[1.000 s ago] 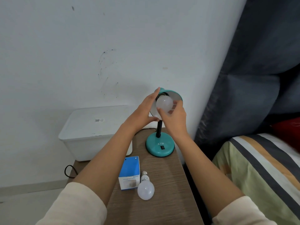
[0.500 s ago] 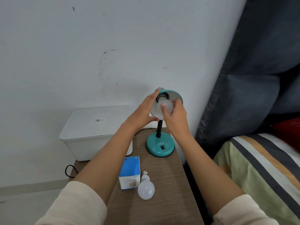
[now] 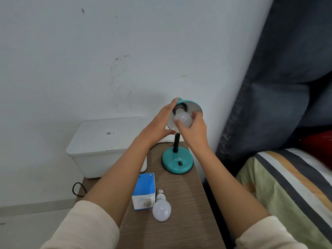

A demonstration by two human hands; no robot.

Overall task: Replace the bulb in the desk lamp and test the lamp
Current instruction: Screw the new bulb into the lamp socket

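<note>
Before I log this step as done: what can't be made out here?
Head view only:
- Bulb thread depth in the socket: hidden by shade and hands.
- Lamp cord plug: behind the left forearm.
- Switch position: too small.
- Blue box print: partly blurred.

Matt wood-grain table; glossy teal lamp base; frosted bulb.

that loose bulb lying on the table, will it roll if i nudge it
Probably yes: the loose bulb lies on its side on the table, round globe down, so it would likely curve around its narrow screw base. It looks light. The blue box beside it may block rolling that way.
</note>
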